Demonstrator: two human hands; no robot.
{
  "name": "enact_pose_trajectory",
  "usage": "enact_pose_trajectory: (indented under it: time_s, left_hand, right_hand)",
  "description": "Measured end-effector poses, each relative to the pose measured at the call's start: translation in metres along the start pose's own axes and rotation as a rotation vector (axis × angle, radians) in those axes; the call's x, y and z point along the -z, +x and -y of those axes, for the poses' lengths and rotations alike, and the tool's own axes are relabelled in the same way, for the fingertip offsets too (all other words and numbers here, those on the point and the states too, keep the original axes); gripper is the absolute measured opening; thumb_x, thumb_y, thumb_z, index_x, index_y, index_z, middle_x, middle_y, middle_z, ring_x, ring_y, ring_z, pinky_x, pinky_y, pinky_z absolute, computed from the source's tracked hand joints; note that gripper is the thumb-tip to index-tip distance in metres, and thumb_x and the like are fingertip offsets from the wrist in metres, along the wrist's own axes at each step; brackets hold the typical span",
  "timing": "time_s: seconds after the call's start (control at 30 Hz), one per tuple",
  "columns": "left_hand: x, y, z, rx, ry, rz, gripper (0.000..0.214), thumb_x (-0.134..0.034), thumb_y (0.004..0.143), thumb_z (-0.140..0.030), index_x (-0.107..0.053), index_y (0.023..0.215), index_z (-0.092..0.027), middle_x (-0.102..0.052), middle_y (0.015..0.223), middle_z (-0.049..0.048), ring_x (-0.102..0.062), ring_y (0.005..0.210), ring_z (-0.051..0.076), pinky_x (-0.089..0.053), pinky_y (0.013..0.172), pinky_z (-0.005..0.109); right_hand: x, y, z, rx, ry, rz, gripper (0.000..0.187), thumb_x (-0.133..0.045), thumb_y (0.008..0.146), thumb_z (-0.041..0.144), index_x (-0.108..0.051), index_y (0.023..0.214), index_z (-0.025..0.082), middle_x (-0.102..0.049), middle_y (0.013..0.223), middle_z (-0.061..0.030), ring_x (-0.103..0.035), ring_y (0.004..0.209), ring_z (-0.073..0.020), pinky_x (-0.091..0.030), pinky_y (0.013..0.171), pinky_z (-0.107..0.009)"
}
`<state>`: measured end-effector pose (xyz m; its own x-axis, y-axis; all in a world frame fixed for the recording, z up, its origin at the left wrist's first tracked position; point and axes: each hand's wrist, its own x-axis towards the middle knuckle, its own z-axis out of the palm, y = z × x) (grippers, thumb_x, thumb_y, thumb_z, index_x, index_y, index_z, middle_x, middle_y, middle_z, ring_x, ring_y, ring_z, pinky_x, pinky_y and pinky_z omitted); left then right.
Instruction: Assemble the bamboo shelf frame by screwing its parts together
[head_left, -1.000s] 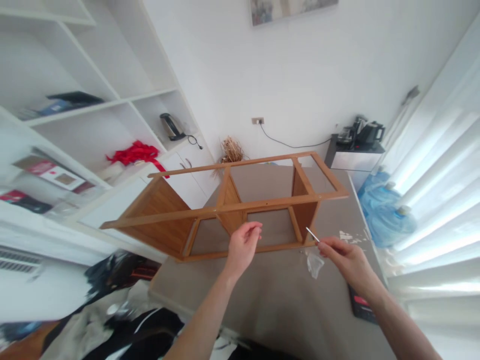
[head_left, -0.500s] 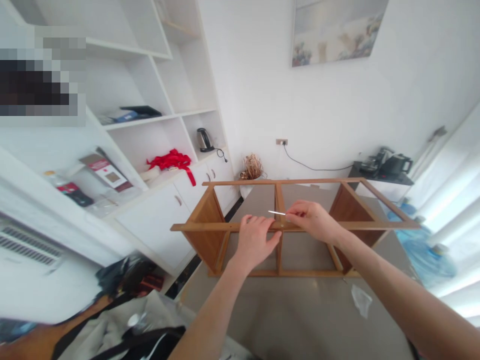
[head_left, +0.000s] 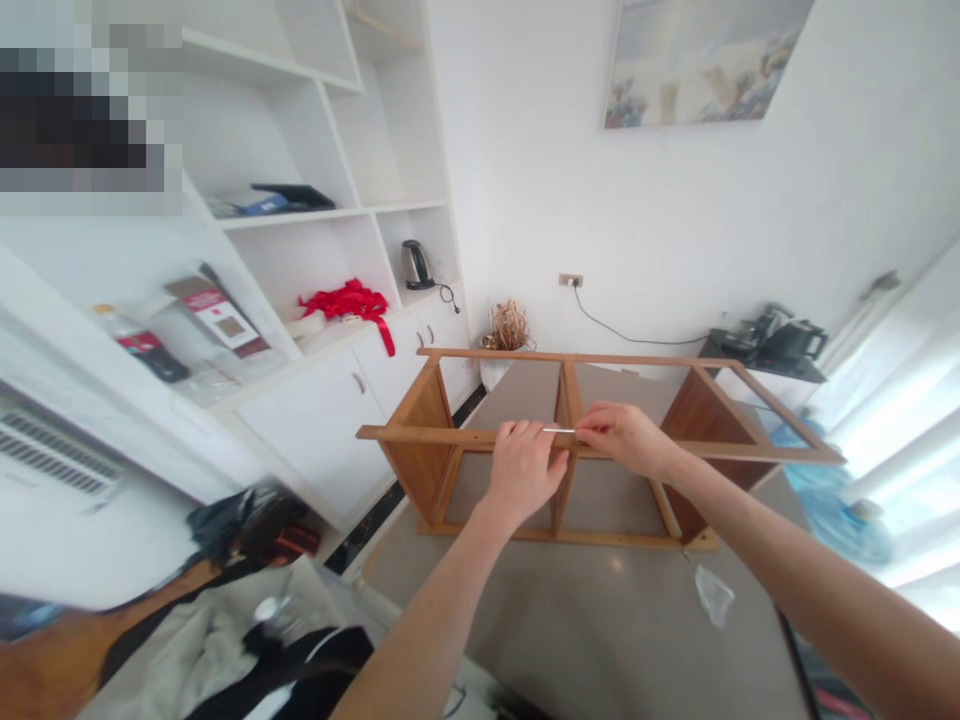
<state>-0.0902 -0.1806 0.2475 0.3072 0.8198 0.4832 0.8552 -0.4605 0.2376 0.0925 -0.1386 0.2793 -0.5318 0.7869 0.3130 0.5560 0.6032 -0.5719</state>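
A brown wooden frame [head_left: 442, 437], like an open shelf unit, lies on its side on a grey tabletop. My left hand [head_left: 521, 470] grips its near upper rail, fingers curled over the top and thumb on the near side. Just right of it, at the middle crosspiece, my right hand [head_left: 621, 436] is closed in a pinch on a thin silvery rod [head_left: 559, 430]. The rod points left, almost level along the rail, and its tip comes close to my left fingers. The end inside my right hand is hidden.
On the grey table [head_left: 600, 600] lies a clear plastic bag [head_left: 712, 596]. White shelving [head_left: 300, 215] stands left, with red ribbon [head_left: 349, 300] and a kettle [head_left: 415, 265]. Large water bottles [head_left: 840, 520] stand right. Cloth and bags [head_left: 225, 630] lie at lower left.
The rod has swung from a slight slant to nearly level, and its tip is now closer to my left fingers. Both hands stay at the same rail; the view has shifted a little.
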Motion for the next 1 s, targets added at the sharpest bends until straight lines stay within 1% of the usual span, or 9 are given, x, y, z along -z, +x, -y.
enact_pose_trajectory:
  time_s: [0.13,0.27,0.37,0.43,0.57,0.67,0.73,0.83,1.0]
  left_hand:
    - [-0.001,-0.002,0.002,0.029,-0.055,-0.027,0.030,-0.052,0.083,-0.029,-0.054,0.110,-0.016,-0.064,0.098,0.0092,-0.056,0.092,0.023,-0.034,0.088,0.039]
    - [0.001,-0.003,0.007,0.038,-0.147,-0.031,0.039,-0.053,0.079,-0.023,-0.049,0.117,-0.015,-0.064,0.097,0.0073,-0.057,0.093,0.021,-0.035,0.091,0.038]
    - [0.006,-0.002,0.009,0.034,-0.199,-0.017,0.038,-0.053,0.076,-0.017,-0.053,0.113,-0.015,-0.065,0.097,0.0062,-0.057,0.093,0.020,-0.037,0.091,0.037]
    - [0.011,0.000,0.010,0.042,-0.259,0.007,0.036,-0.053,0.073,-0.014,-0.056,0.109,-0.016,-0.065,0.098,0.0060,-0.057,0.093,0.020,-0.039,0.091,0.036]
    - [0.018,0.004,0.012,0.039,-0.408,0.083,0.027,-0.048,0.080,-0.017,-0.063,0.102,-0.018,-0.066,0.099,0.0050,-0.059,0.091,0.018,-0.045,0.085,0.031]
    - [0.020,0.004,0.013,0.042,-0.443,0.098,0.026,-0.043,0.085,-0.021,-0.067,0.094,-0.017,-0.067,0.096,0.0057,-0.060,0.089,0.017,-0.046,0.082,0.030]
    - [0.019,0.003,0.014,0.072,-0.453,0.079,0.026,-0.045,0.086,-0.022,-0.066,0.098,-0.017,-0.067,0.097,0.0057,-0.060,0.087,0.017,-0.047,0.081,0.029]
    - [0.018,0.001,0.016,0.085,-0.459,0.050,0.025,-0.048,0.085,-0.024,-0.065,0.103,-0.019,-0.067,0.098,0.0045,-0.061,0.087,0.016,-0.048,0.079,0.028]
    - [0.019,0.002,0.014,0.014,-0.445,0.062,0.019,-0.052,0.083,-0.026,-0.068,0.091,-0.020,-0.067,0.093,0.0024,-0.061,0.084,0.014,-0.047,0.079,0.026]
  right_hand:
    - [0.002,0.002,0.001,0.045,-0.026,0.021,0.024,-0.053,0.083,0.033,-0.070,0.074,0.018,-0.065,0.078,-0.0018,-0.056,0.066,-0.0109,-0.042,0.064,-0.022]
    - [0.006,0.003,-0.002,0.094,-0.070,0.064,0.024,-0.053,0.083,0.033,-0.069,0.072,0.018,-0.064,0.079,-0.0017,-0.055,0.065,-0.0103,-0.040,0.062,-0.022]
    - [0.009,0.005,-0.003,0.136,-0.145,0.093,0.024,-0.052,0.084,0.031,-0.068,0.072,0.019,-0.064,0.080,-0.0016,-0.054,0.064,-0.0100,-0.039,0.062,-0.022]
    - [0.011,0.006,0.000,0.196,-0.224,0.133,0.025,-0.049,0.086,0.030,-0.068,0.073,0.019,-0.064,0.081,-0.0022,-0.055,0.065,-0.0103,-0.038,0.061,-0.022]
    - [0.010,0.010,0.013,0.331,-0.378,0.221,0.027,-0.045,0.089,0.027,-0.065,0.073,0.019,-0.062,0.079,-0.0050,-0.056,0.073,-0.0135,-0.035,0.063,-0.023]
    - [0.002,0.010,0.019,0.282,-0.519,0.193,0.024,-0.046,0.088,0.024,-0.060,0.070,0.018,-0.058,0.076,-0.0064,-0.055,0.073,-0.0155,-0.034,0.061,-0.024]
    - [-0.004,0.007,0.019,0.206,-0.570,0.147,0.021,-0.047,0.088,0.024,-0.058,0.071,0.018,-0.057,0.075,-0.0063,-0.054,0.071,-0.0157,-0.033,0.059,-0.025]
    - [-0.007,0.002,0.011,0.167,-0.485,0.106,0.020,-0.047,0.088,0.026,-0.058,0.074,0.018,-0.058,0.075,-0.0041,-0.053,0.068,-0.0139,-0.033,0.058,-0.024]
    - [0.000,-0.004,-0.007,0.148,-0.232,0.073,0.021,-0.049,0.087,0.029,-0.060,0.072,0.018,-0.058,0.074,-0.0016,-0.051,0.064,-0.0109,-0.037,0.060,-0.022]
